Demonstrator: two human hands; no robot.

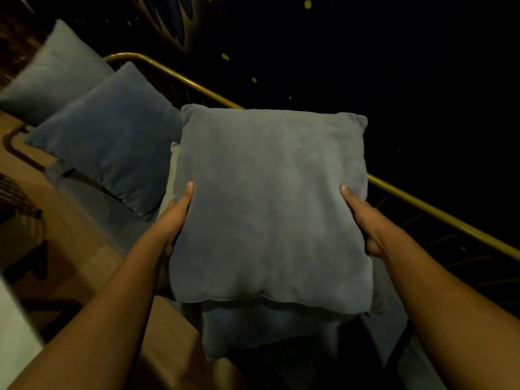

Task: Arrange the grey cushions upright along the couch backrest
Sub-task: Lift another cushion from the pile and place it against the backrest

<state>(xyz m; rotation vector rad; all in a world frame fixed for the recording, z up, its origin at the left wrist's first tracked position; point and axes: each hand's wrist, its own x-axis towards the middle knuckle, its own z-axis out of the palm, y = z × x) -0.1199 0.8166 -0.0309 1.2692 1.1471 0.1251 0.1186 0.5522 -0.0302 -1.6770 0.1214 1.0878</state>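
A square grey cushion (270,204) fills the middle of the view, held up in front of me above the couch seat. My left hand (176,218) grips its left edge and my right hand (363,220) grips its right edge. Beneath it lies another grey cushion (267,327), partly hidden. Two more cushions lean against the backrest at the left: a darker blue-grey one (112,139) and a paler grey one (56,74) behind it.
The couch has a brass-coloured metal backrest rail (439,213) that runs diagonally from upper left to right. A tan floor (76,229) lies at the left with a dark wicker object (17,198) on it. Beyond the rail it is dark.
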